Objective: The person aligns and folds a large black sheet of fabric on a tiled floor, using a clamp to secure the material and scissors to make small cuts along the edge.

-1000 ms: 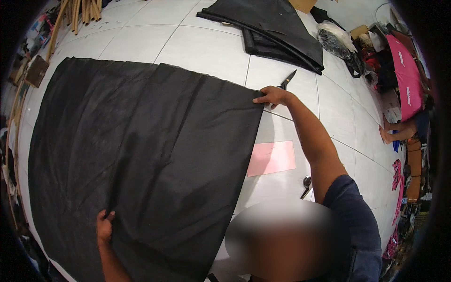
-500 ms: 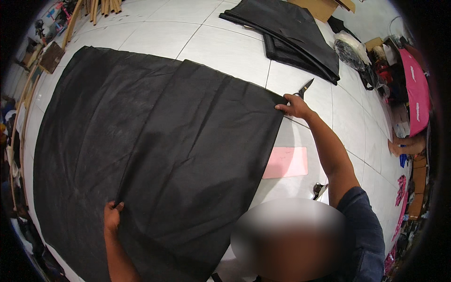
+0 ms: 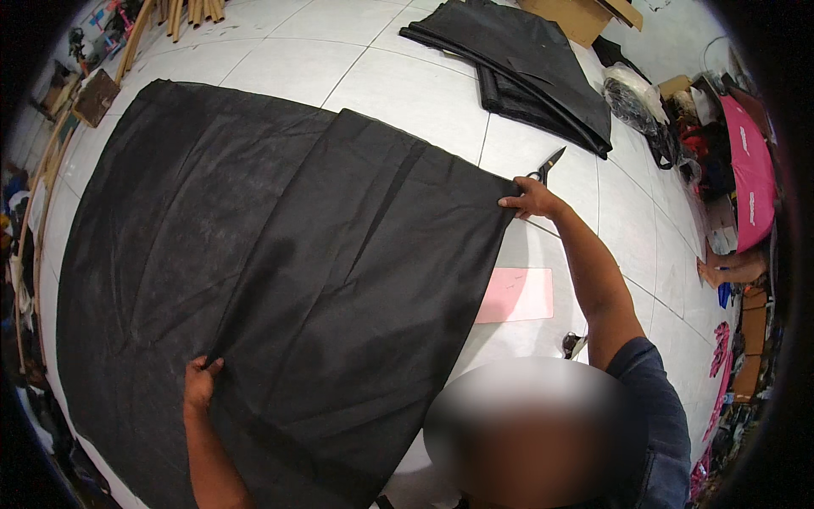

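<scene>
- Head view, looking down: we see a large black fabric sheet point(image 3: 254, 271) spread flat over the white tiled floor point(image 3: 407, 93), filling the left and middle of the scene.
- Our left hand point(image 3: 200, 383) is at the near edge of the sheet, its fingers point(image 3: 209, 366) curled closed around a pinch of the cloth.
- Our right hand point(image 3: 530, 199) reaches to the sheet's far right corner, fingers closed on the edge and holding it against the floor.
- A fold line runs from the far edge down toward our left hand, with the right part of the sheet lying over the left part.
- A pair of scissors point(image 3: 547, 167) lies on the floor just beyond our right hand; we cannot tell whether they touch.
- A pink paper sheet point(image 3: 517, 295) sits on the floor right of the fabric, partly under its edge.
- Folded black fabric point(image 3: 534, 68) lies well apart at the far side, beside a cardboard box point(image 3: 585, 17).
- Wooden sticks point(image 3: 191, 10) lie at the far left.
</scene>
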